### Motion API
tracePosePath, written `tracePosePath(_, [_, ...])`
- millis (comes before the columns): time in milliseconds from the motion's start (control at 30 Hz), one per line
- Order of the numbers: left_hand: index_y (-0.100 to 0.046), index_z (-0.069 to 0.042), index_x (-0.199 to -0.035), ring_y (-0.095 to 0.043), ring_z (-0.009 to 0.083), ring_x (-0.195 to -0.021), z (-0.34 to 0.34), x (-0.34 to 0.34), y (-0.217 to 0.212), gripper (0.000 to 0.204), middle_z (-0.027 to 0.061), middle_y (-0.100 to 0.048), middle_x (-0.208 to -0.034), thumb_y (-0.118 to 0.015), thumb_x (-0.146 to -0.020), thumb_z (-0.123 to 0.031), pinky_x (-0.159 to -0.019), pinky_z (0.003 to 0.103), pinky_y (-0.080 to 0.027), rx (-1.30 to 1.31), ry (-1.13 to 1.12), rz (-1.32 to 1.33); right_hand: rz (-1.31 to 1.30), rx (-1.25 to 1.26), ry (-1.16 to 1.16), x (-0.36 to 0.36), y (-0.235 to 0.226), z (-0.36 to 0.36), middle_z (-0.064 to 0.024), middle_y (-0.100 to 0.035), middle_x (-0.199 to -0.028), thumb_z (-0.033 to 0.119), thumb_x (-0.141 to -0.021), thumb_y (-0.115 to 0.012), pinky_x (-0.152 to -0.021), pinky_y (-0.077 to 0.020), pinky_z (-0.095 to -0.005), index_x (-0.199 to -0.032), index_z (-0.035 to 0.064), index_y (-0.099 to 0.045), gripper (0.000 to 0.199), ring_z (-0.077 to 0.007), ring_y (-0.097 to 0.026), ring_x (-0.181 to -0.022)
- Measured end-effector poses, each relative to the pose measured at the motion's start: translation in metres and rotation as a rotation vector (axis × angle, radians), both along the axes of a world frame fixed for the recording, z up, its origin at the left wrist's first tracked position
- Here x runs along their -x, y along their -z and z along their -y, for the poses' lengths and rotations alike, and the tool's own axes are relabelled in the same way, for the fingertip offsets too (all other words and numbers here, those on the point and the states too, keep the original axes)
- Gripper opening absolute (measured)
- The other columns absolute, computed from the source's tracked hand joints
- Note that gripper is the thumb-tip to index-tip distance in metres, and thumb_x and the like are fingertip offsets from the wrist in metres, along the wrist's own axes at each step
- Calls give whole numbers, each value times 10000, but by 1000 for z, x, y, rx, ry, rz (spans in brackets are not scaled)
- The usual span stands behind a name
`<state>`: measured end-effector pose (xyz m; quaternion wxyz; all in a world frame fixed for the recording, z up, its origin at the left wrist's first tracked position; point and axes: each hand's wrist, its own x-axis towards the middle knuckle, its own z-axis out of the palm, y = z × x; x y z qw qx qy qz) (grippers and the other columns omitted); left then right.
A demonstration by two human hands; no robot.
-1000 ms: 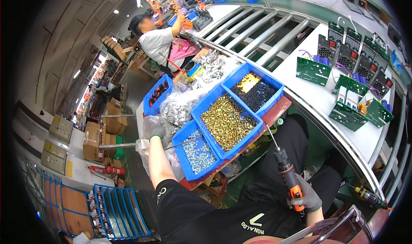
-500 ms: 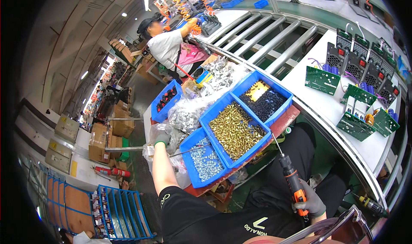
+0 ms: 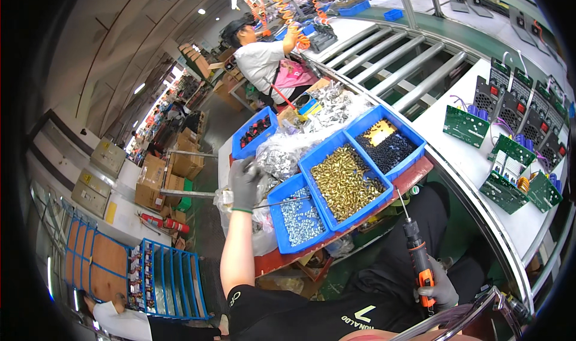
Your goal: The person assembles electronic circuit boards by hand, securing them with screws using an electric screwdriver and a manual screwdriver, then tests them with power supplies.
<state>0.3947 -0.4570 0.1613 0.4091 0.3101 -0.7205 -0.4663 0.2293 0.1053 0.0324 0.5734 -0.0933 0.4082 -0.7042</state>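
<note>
My left hand [image 3: 244, 188], in a grey glove, is raised over the clear plastic bag [image 3: 264, 221] beside the bins. Its fingers are curled together, and what they hold, if anything, I cannot make out. Silver metal parts [image 3: 281, 155] lie in the plastic just past it. Low at the right, my gloved right hand [image 3: 443, 288] grips a black and orange electric screwdriver [image 3: 418, 254], its long bit pointing up toward the bins. Nearby are a blue bin of brass-coloured fasteners [image 3: 345, 182], one of small silver screws [image 3: 299, 218] and one of black screws [image 3: 393, 152].
A blue bin with red and black parts [image 3: 255, 131] stands at the far left of the red stand [image 3: 414, 172]. A roller conveyor [image 3: 414, 71] runs behind. Green circuit boards [image 3: 465, 125] with fans lie on the white bench at right. A co-worker [image 3: 264, 65] sits further back.
My left hand has come up out of the plastic bag, its fingers now in view. My right hand still holds the screwdriver. The whole view has shifted slightly.
</note>
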Motion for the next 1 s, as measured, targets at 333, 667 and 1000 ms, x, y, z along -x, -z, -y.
tracePosePath(333, [-674,7,-1163,-649,135,-903,-169,195,3,276,58,-690,-973,-640,-948,-164,-804,299,-528,110,646,350,-14,21,184,-14,4,-24,-117,-602,-881,5,-567,-766,-560,-558,-351,-1507,46,-300,1049,-213,-643,-642])
tracePosePath(667, [-655,-8,-1042,-640,138,-821,-305,324,85,156,68,-676,-883,-661,-893,-54,-765,278,-516,68,954,228,-141,-68,249,-24,-13,-74,-80,-579,-971,51,-713,-757,-671,-535,-311,-1537,85,-265,960,-155,-616,-758])
tracePosePath(1000, [-634,-14,-961,-632,139,-803,-336,404,145,111,62,-671,-847,-684,-864,-37,-734,280,-504,389,1087,488,-4,-30,436,-34,-12,-91,-78,-557,-907,14,-709,-688,-589,-524,-299,-1521,84,-277,913,-157,-611,-646])
